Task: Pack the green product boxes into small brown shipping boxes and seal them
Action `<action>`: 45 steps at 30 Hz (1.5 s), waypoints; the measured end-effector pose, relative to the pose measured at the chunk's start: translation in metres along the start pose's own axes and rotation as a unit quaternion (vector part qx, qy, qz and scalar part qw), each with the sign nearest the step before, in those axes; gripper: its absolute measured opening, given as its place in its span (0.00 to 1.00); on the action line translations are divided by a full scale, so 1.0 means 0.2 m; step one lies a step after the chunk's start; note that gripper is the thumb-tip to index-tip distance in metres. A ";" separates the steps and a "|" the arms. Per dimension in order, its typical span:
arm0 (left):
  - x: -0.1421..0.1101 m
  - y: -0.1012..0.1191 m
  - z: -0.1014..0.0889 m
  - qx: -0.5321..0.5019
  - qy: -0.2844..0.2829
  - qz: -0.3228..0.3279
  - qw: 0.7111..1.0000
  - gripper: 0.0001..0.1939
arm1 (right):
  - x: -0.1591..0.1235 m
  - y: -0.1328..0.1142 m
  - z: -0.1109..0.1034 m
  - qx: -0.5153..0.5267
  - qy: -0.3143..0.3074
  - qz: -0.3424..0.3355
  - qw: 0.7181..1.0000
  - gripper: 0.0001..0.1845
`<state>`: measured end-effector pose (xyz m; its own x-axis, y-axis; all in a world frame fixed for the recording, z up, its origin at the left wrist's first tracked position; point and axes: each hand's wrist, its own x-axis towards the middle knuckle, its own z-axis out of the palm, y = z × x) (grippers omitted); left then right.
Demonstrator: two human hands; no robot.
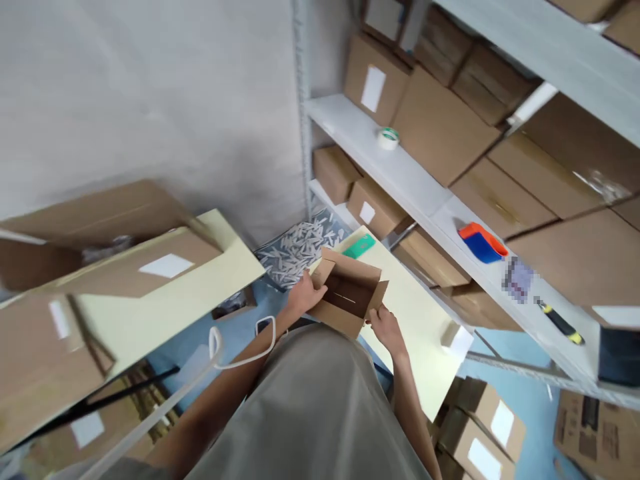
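Note:
I hold a small open cardboard box (350, 290) in front of my body, over a pale yellow table (425, 320). My left hand (304, 293) grips the box's left side with the thumb on a flap. My right hand (384, 325) pinches its lower right corner. The box flaps stand open and its inside looks dark with a thin light strip in it.
A white shelf rack (415, 180) on the right carries many cardboard boxes, a tape roll (389, 138), an orange and blue tape dispenser (481, 243) and a yellow-handled tool (560, 323). A second table (165, 300) with boxes stands left. More boxes (480, 427) lie on the blue floor.

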<state>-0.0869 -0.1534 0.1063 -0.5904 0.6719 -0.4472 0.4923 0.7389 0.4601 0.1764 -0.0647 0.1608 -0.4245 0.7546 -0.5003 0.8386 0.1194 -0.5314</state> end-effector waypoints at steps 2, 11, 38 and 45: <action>-0.04 -0.24 -0.14 -0.057 0.020 -0.055 0.997 0.34 | 0.07 -0.18 0.09 -0.010 -0.024 -0.037 0.999 0.18; -0.34 -1.32 -0.62 -0.255 0.191 -0.232 0.919 0.31 | 0.34 -1.12 0.75 -0.177 -0.160 -0.146 0.960 0.27; -0.26 -2.09 -1.06 -0.157 0.412 -0.134 0.888 0.47 | 0.35 -2.50 1.35 -0.214 -0.092 -0.373 0.898 0.28; -0.21 -2.11 -1.02 -0.161 0.403 -0.138 0.890 0.51 | 0.38 -3.05 1.99 -0.376 -0.215 -0.450 0.781 0.29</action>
<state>-0.3990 -0.5044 0.0871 -0.9915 0.1163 0.0583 0.1251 0.7296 0.6723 -0.5036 -0.3364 0.1741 -0.8974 -0.1214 -0.4242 0.0282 0.9437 -0.3297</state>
